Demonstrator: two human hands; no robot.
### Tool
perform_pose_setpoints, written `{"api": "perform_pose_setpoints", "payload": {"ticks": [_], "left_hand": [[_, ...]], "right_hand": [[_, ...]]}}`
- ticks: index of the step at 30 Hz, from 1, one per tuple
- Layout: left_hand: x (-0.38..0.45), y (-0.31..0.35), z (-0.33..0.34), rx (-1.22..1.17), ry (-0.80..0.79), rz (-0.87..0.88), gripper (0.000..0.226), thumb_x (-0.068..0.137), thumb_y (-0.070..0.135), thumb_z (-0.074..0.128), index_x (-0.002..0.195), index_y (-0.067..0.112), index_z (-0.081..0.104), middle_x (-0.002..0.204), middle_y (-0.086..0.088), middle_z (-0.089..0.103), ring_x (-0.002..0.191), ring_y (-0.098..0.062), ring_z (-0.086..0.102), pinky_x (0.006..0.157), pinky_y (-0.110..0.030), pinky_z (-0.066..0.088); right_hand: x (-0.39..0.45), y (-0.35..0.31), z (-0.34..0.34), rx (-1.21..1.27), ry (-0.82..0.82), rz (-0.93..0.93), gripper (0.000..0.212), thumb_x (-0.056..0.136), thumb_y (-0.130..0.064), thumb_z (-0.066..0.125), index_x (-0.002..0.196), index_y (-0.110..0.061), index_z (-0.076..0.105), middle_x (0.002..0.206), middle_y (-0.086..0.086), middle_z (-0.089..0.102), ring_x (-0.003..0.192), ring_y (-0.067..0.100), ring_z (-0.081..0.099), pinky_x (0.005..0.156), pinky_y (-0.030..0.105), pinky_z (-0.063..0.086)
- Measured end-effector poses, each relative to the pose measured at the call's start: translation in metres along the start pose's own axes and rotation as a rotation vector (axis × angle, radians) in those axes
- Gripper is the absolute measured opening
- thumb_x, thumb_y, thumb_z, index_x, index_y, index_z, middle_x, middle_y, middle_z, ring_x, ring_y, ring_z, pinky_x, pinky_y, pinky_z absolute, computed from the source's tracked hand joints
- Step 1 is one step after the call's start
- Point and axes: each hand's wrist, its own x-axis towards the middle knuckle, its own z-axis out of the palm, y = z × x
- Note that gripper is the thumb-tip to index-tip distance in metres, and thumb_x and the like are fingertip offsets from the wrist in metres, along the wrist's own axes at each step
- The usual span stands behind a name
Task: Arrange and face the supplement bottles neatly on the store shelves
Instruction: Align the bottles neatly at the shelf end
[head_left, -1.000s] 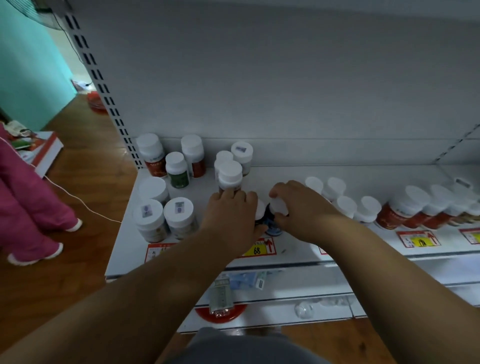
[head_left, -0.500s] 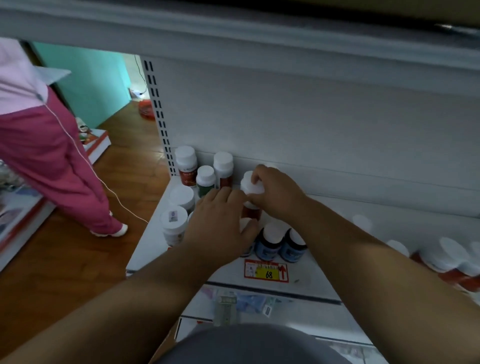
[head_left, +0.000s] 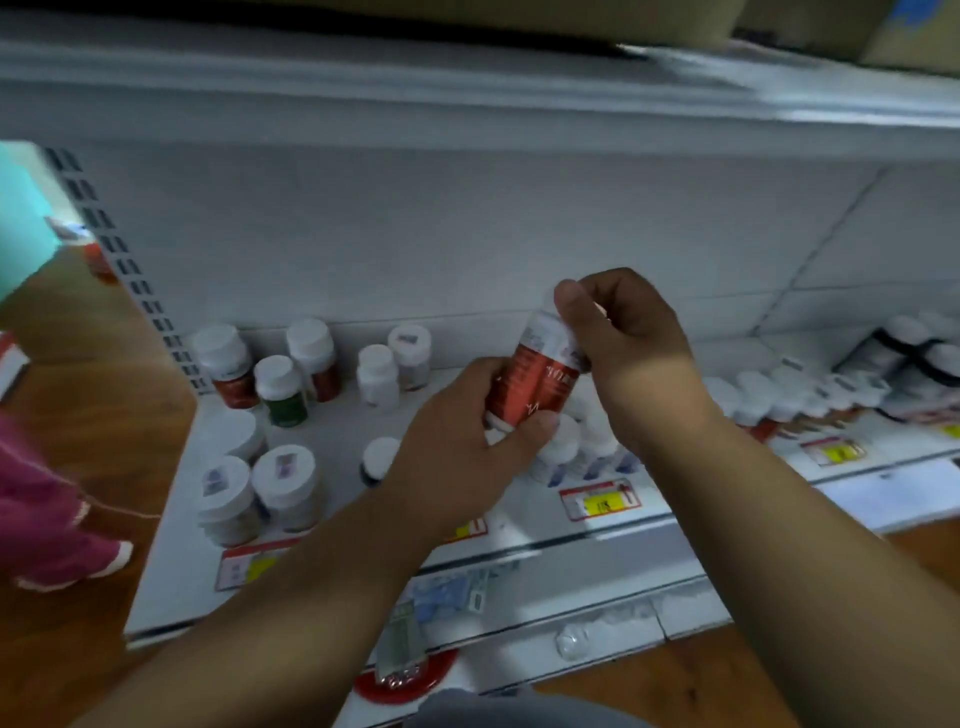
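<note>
Above the shelf (head_left: 332, 525), mid-air, the red-label bottle (head_left: 537, 376) is now being held up off the deck. Half a second back the right hand was just capping it in the back cluster, and a second back both hands were down on the blue bottles at the front edge. So it's been lifted out of the row. It's tilted, cap up and away, label turned toward the camera.

Left hand (head_left: 457, 441) is wrapping the lower body, its grip clamped on the bottle with the thumb across the base. Right hand (head_left: 621, 338) is pinching the cap end, fingers curled round the top.

My read: it's being checked or rotated to find the label face before it's re-slotted. It belongs with the red ones, either back left (head_left: 228, 364) or the red row at right (head_left: 810, 400).

Below the hands, the white-capped blue bottles (head_left: 582, 447) are standing together at the front lip by the yellow price tag (head_left: 600, 500). Green-label bottle (head_left: 283, 387) and the two big white-lid jars (head_left: 260, 488) are sitting loose on the left, not yet lined up.

Frame is motion-blurred, so I can't read the label text.
</note>
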Motion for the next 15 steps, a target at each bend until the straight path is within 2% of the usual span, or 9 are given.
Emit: {"api": "perform_pose_setpoints", "payload": {"ticks": [2,5,7,9,12,15], "left_hand": [[0.003,0.014,0.024,-0.14,-0.055,-0.005,0.026,0.08,0.062,0.052,0.102,0.048,0.052,0.093,0.023,0.064,0.086,0.009,0.058,0.067,-0.003,0.039],[0.007,0.029,0.058,-0.318,-0.191,-0.034,0.029,0.077,0.057,0.048,0.101,0.044,0.058,0.096,0.02,0.068,0.087,0.001,0.064,0.072,-0.012,0.047],[0.01,0.037,0.083,-0.405,-0.276,-0.051,0.035,0.077,0.051,0.051,0.108,0.037,0.06,0.099,0.013,0.07,0.092,-0.006,0.066,0.081,-0.025,0.051],[0.014,0.047,0.113,-0.418,-0.317,-0.026,0.038,0.078,0.054,0.051,0.113,0.038,0.057,0.104,0.017,0.068,0.095,-0.003,0.065,0.08,-0.023,0.052],[0.023,0.063,0.166,-0.306,-0.266,-0.002,0.048,0.073,0.06,0.05,0.118,0.043,0.05,0.108,0.015,0.063,0.096,-0.004,0.061,0.083,-0.025,0.049],[0.032,0.079,0.221,-0.238,-0.147,0.022,0.054,0.073,0.057,0.052,0.123,0.037,0.048,0.106,0.013,0.061,0.094,-0.006,0.059,0.085,-0.025,0.049]], "right_hand": [[-0.009,-0.002,-0.032,0.015,-0.036,0.01,0.022,0.079,-0.049,0.064,0.087,-0.028,0.062,0.076,-0.008,0.063,0.067,0.009,0.06,0.056,0.025,0.051],[-0.019,-0.002,-0.082,0.097,-0.171,0.083,0.016,0.088,-0.033,0.064,0.1,-0.025,0.061,0.077,-0.005,0.065,0.062,0.005,0.061,0.049,0.017,0.046],[-0.023,0.0,-0.114,0.051,-0.175,0.103,0.02,0.084,-0.034,0.067,0.101,-0.027,0.062,0.083,0.003,0.067,0.069,0.015,0.062,0.054,0.03,0.049],[-0.026,0.006,-0.146,0.008,-0.104,0.083,0.02,0.083,-0.034,0.07,0.1,-0.028,0.062,0.087,0.007,0.066,0.068,0.021,0.06,0.051,0.036,0.048],[-0.025,0.025,-0.2,-0.066,0.047,0.03,0.02,0.083,-0.034,0.073,0.097,-0.026,0.062,0.079,-0.004,0.066,0.065,0.007,0.062,0.051,0.022,0.05],[-0.016,0.046,-0.258,-0.111,0.11,0.003,0.02,0.082,-0.031,0.075,0.094,-0.023,0.061,0.076,-0.014,0.064,0.067,0.002,0.059,0.056,0.019,0.05]]}}
